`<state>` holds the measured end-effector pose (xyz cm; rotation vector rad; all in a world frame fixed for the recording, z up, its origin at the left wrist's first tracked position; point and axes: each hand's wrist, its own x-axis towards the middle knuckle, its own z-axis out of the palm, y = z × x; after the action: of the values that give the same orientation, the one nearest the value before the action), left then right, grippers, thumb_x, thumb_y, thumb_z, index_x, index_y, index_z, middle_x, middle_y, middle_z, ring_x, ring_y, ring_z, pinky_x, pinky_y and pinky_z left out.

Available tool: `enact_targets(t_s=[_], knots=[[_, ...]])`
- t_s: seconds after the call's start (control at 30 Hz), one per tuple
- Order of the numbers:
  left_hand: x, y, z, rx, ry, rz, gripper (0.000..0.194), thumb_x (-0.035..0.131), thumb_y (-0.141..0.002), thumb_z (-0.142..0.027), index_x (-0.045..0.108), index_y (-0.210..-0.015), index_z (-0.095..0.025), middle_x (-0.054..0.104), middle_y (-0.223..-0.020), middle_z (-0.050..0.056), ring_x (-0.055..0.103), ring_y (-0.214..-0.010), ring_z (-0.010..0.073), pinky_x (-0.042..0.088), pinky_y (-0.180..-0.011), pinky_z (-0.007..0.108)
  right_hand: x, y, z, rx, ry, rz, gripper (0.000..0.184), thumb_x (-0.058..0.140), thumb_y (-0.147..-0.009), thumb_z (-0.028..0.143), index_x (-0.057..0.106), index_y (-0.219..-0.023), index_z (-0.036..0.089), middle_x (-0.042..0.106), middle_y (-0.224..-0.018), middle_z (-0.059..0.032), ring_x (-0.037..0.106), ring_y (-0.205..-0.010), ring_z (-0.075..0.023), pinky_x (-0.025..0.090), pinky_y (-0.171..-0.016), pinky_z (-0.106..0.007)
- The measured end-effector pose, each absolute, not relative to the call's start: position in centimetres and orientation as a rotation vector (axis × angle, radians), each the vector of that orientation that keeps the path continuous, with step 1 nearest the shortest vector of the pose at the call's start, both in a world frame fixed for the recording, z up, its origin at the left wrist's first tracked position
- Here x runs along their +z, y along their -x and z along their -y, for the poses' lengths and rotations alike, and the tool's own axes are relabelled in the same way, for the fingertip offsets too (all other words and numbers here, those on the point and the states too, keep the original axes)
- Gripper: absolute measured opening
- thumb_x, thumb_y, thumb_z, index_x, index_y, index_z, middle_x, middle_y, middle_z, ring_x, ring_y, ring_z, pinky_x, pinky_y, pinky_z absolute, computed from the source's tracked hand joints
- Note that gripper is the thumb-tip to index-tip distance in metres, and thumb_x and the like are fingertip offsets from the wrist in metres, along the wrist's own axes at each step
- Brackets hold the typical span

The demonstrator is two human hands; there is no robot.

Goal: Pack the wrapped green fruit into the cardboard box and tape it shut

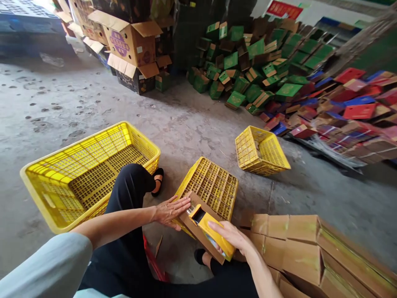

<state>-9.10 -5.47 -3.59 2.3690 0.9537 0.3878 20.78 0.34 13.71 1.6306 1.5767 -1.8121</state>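
Observation:
My left hand (170,211) lies flat on a brown cardboard piece (206,242), fingers stretched out and close together. My right hand (231,236) is wrapped round a yellow handheld tool (214,231) with a dark opening on top and a metal tip. That tip points at my left fingertips, just above the cardboard. What exact kind of tool it is, I cannot tell. Beneath the cardboard stands a yellow plastic crate (214,182), turned with its gridded base up.
A large yellow crate (93,165) stands at my left knee, a smaller one (260,151) ahead. Folded cartons (297,248) are stacked at right. Farther back are open cartons (130,45), a heap of green boxes (238,82) and red and blue boxes (359,111).

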Motion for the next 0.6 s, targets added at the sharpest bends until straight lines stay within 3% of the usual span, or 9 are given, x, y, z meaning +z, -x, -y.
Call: enact_targets(t_s=[0.3,0.4,0.6], knots=[[-3.7,9.0,4.7,0.335,-2.380,-0.912,0.115,0.054,-0.092,-0.082,0.006,-0.172,-0.016,0.012,-0.175,0.023,0.012,-0.163,0.0407,0.013,-0.129,0.061,12.8,-22.2,0.1,-1.853,-1.609,-1.584,0.063,0.063,-0.085,0.081,0.065,-0.087,0.019,0.072,-0.058,-0.0026,0.067,-0.051,-0.0168,0.056,-0.055,-0.025],[-3.5,8.7,4.6,0.329,-2.408,-0.911,0.118,0.055,-0.090,-0.084,0.008,-0.172,-0.013,0.013,-0.175,0.025,0.013,-0.163,0.0419,0.012,-0.129,0.063,12.3,-22.5,0.1,-1.852,-1.618,-1.590,0.063,0.063,-0.084,0.082,0.065,-0.087,0.019,0.071,-0.057,-0.0025,0.066,-0.050,-0.0173,0.054,-0.050,-0.025],[-3.1,6.6,5.7,0.408,-2.510,-0.873,0.119,0.049,-0.094,-0.082,-0.002,-0.171,-0.007,0.009,-0.174,0.027,0.013,-0.163,0.0421,0.007,-0.130,0.061,11.5,-23.0,0.5,-1.867,-1.643,-1.613,0.058,0.061,-0.089,0.077,0.064,-0.088,0.019,0.071,-0.056,-0.0025,0.064,-0.048,-0.0169,0.051,-0.046,-0.024]])
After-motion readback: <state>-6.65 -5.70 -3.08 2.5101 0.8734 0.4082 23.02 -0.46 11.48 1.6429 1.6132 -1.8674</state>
